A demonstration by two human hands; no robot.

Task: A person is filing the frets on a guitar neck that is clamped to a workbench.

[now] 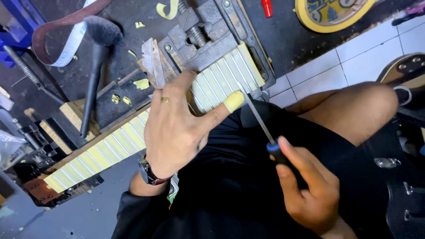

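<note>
The left hand [177,128] lies spread flat on the taped guitar neck [133,132] clamped in the vise [208,35]. The right hand [305,186] grips a thin file [256,113] against its edge.

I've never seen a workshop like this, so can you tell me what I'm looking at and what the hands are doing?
The picture comes from a camera on a person's head, looking down at their own two hands. The long striped piece is a guitar neck, covered with yellowish masking tape between its metal frets and clamped in a metal vise. The left hand lies spread on the neck; its thumb tip is wrapped in tape. The right hand grips a thin tool with a dark handle, its tip at the end of the neck. A black brush, a roll of tape and tape scraps lie on the dark bench.
</note>
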